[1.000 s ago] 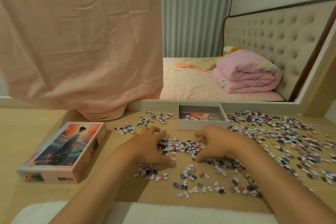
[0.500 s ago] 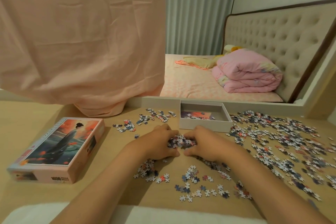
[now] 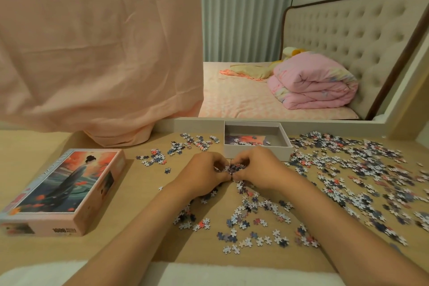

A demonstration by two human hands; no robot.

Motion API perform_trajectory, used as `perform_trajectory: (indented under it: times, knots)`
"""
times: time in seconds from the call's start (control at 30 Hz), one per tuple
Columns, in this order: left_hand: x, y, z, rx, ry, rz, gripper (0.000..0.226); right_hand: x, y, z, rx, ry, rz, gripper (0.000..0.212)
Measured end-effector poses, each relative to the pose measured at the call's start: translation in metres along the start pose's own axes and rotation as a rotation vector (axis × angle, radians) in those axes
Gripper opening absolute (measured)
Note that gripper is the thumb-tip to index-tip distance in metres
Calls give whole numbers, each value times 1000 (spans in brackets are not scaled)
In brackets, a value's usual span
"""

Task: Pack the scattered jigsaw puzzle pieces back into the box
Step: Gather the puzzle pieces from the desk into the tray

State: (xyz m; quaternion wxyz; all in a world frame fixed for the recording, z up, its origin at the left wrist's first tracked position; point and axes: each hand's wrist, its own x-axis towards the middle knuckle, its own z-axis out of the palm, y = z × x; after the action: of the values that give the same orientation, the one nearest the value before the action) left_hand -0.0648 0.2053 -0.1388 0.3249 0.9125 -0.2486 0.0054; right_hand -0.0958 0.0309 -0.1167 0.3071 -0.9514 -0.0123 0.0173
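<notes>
Head view: the left hand (image 3: 204, 173) and right hand (image 3: 257, 169) are cupped together, fingers curled around a clump of puzzle pieces (image 3: 229, 168) on the wooden table (image 3: 144, 193), just in front of the open box (image 3: 256, 140). More scattered pieces (image 3: 362, 169) lie right; the box lid (image 3: 62, 190) lies left.

The cupped left hand (image 3: 204, 173) and right hand (image 3: 260, 169) hide most of the gathered pieces (image 3: 229, 168).
</notes>
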Motion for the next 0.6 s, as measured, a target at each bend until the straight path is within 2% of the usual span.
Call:
perform_trajectory:
  times: [0.13, 0.3, 0.37, 0.47, 0.53, 0.6]
  knots:
    - [9, 9, 0, -148, 21, -50, 23, 5, 6, -11, 133, 33, -11, 32]
    - [39, 34, -10, -309, 76, -13, 19, 18, 11, -45, 286, 183, -39, 20]
    - [57, 41, -12, -283, 104, 13, 21, 27, 16, -55, 340, 275, -57, 22]
    - [84, 46, -10, -172, 119, 57, 19, 38, 30, -63, 242, 419, -55, 24]
    - [100, 46, -7, -124, 106, 59, 14, 41, 39, -63, 172, 445, -54, 30]
    - [111, 44, -1, -67, 88, 61, 13, 42, 47, -59, 120, 398, -78, 38]
